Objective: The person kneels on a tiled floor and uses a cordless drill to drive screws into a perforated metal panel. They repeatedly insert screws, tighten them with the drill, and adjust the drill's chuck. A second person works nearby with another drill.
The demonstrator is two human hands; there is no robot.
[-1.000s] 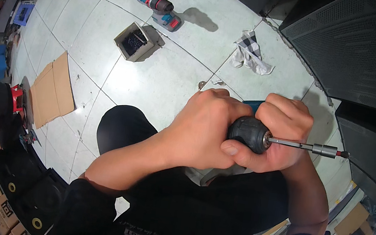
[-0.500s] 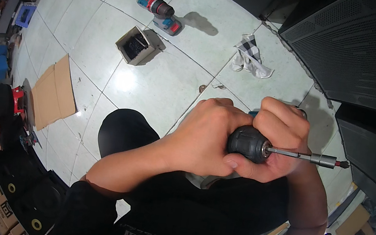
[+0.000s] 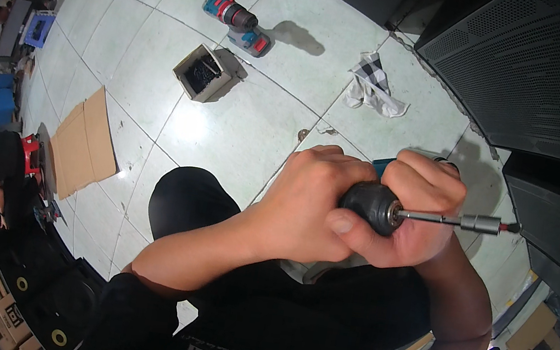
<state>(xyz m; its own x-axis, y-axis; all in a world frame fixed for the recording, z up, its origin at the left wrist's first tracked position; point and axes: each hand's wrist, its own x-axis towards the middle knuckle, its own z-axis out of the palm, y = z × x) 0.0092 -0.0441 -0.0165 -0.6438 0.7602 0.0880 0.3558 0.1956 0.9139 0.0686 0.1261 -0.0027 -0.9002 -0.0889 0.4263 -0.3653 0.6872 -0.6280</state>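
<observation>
Since a moment ago your hands and the drill have drifted slightly lower and to the right in view, and the bit now points a little more level toward the dark cabinet (image 3: 523,73). Your left hand (image 3: 308,204) is wrapped around the black chuck (image 3: 370,205) of the cordless drill (image 3: 385,168), thumb pressed against its front edge. Your right hand (image 3: 425,210) is closed around the drill's teal body just behind and beside the chuck, fingers curled over the top. The bit holder (image 3: 463,221) sticks out to the right from the chuck, ending in a small red-tipped bit. The drill sits above your lap, over the pale tiled floor (image 3: 229,132). On that floor, well apart from you, lie a second cordless drill (image 3: 238,22), an open cardboard box of dark screws (image 3: 201,73), a crumpled striped cloth (image 3: 375,84) and a flat piece of cardboard (image 3: 84,140).
</observation>
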